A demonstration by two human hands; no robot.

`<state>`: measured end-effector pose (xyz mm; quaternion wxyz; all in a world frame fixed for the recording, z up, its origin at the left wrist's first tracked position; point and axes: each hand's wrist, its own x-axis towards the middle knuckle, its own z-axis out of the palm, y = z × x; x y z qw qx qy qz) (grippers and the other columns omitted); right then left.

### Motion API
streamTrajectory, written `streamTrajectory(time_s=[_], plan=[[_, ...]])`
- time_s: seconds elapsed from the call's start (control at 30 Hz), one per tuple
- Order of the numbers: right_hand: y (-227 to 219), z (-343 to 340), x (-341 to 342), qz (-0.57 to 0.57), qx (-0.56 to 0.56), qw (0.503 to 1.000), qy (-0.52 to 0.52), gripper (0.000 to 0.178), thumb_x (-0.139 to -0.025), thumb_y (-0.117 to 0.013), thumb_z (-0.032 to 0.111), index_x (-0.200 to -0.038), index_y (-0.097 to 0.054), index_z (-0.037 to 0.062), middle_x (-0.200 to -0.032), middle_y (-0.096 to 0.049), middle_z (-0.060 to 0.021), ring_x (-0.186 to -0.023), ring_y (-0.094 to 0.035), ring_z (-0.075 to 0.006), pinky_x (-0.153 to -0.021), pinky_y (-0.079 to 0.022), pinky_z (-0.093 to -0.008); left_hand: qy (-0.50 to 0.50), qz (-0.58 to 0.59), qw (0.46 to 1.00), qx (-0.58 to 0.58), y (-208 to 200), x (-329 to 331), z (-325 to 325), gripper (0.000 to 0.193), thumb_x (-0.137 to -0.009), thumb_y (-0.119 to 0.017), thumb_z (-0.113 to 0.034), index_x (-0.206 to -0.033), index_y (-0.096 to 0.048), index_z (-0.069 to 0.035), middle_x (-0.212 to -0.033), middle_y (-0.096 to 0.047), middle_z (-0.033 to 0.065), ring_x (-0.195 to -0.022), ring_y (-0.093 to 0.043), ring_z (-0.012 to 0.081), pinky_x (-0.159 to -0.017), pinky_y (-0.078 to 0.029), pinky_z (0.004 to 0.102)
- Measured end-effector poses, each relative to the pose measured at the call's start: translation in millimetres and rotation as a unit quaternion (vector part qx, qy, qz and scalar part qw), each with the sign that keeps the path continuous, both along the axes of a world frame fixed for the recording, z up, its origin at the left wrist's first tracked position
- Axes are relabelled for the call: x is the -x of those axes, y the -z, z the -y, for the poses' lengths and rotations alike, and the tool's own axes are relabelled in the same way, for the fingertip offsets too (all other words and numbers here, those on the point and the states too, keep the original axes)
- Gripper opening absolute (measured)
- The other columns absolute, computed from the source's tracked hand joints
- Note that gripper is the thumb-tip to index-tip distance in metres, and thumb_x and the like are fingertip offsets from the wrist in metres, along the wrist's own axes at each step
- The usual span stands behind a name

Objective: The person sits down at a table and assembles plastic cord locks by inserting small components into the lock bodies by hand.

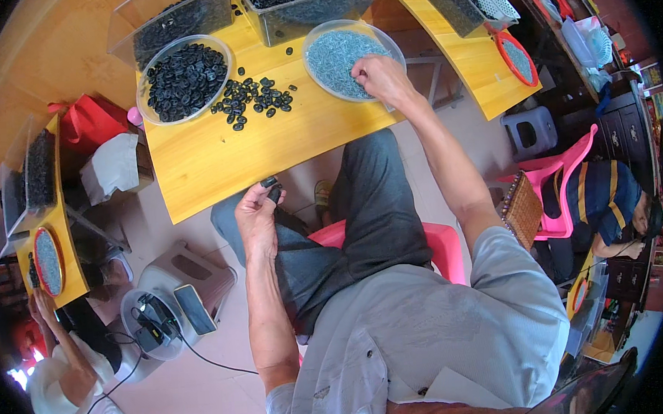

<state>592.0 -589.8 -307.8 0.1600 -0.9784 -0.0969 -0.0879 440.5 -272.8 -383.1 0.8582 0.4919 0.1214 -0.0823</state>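
Just off the near edge of the yellow table, my left hand (256,216) pinches a small black plastic piece (270,182) between thumb and fingers. My right hand (383,80) reaches into a clear round bowl (400,48) filled with small silvery metal pins or screws (342,55). Its fingertips are drawn together at the pile; whatever lies between them is too small to make out. Left of that bowl, loose black oval pieces (255,98) are scattered over the tabletop. More of the same fill another clear round tub (184,77).
Clear bins of black parts (310,12) line the back of the table (266,150). A stool (190,274) at my left carries a phone (194,309) and a bowl of chargers with trailing cables. Other people sit at side tables; a pink chair (557,183) stands at the right.
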Motion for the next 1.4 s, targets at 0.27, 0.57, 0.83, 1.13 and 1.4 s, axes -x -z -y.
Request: streamTrajectory(time_s=[0.27,0.57,0.83,1.13,1.4], plan=[[10.2,0.6,-4.6,-0.013,0.042,0.999,0.003,0.009,-0.076,-0.060,0.007,-0.079,-0.068,0.0079,-0.089,-0.067,-0.0145,-0.083,-0.065,-0.0334,-0.075,-0.050,-0.0448,-0.008,-0.011,1.000,0.013,-3.2,1.7,-4.0,0.020,-0.087,-0.057,0.007,-0.103,-0.067,0.000,-0.096,-0.067,0.0052,-0.083,-0.062,0.0127,-0.079,-0.051,0.0270],[7.9,-2.0,2.6,0.032,-0.167,0.984,0.046,0.009,-0.077,-0.061,0.011,-0.081,-0.067,0.0055,-0.072,-0.066,-0.0127,-0.066,-0.066,-0.0224,-0.062,-0.050,-0.0328,-0.039,-0.014,0.998,0.043,-5.0,-0.6,-3.2,0.022,-0.087,-0.056,0.008,-0.105,-0.065,0.000,-0.098,-0.066,0.0055,-0.088,-0.063,0.0136,-0.080,-0.052,0.0286],[-2.2,-65.7,58.0,-0.039,-0.328,0.941,-0.073,0.009,-0.080,-0.065,0.006,-0.086,-0.063,0.0006,-0.072,-0.065,-0.0071,-0.067,-0.063,-0.0120,-0.061,-0.050,-0.0255,-0.034,-0.032,0.995,0.091,-2.5,-2.3,-3.4,0.022,-0.088,-0.056,0.006,-0.108,-0.063,0.002,-0.101,-0.067,0.0107,-0.087,-0.066,0.0180,-0.076,-0.055,0.0275],[23.9,-158.5,116.3,-0.225,-0.391,0.877,-0.166,0.010,-0.082,-0.065,0.005,-0.090,-0.061,0.0021,-0.076,-0.066,-0.0021,-0.069,-0.062,-0.0071,-0.062,-0.049,-0.0231,-0.042,-0.010,0.997,0.070,-6.5,0.2,-1.2,0.024,-0.088,-0.055,0.007,-0.109,-0.064,0.002,-0.098,-0.068,0.0097,-0.082,-0.066,0.0162,-0.074,-0.052,0.0246],[23.4,-153.0,107.9,-0.225,-0.445,0.853,-0.152,0.009,-0.083,-0.064,0.001,-0.091,-0.061,-0.0009,-0.077,-0.065,-0.0033,-0.070,-0.063,-0.0085,-0.062,-0.050,-0.0222,0.004,-0.001,0.999,-0.042,-6.8,1.3,3.2,0.019,-0.089,-0.059,0.000,-0.107,-0.065,0.002,-0.093,-0.069,0.0086,-0.078,-0.064,0.0130,-0.073,-0.051,0.0237]])
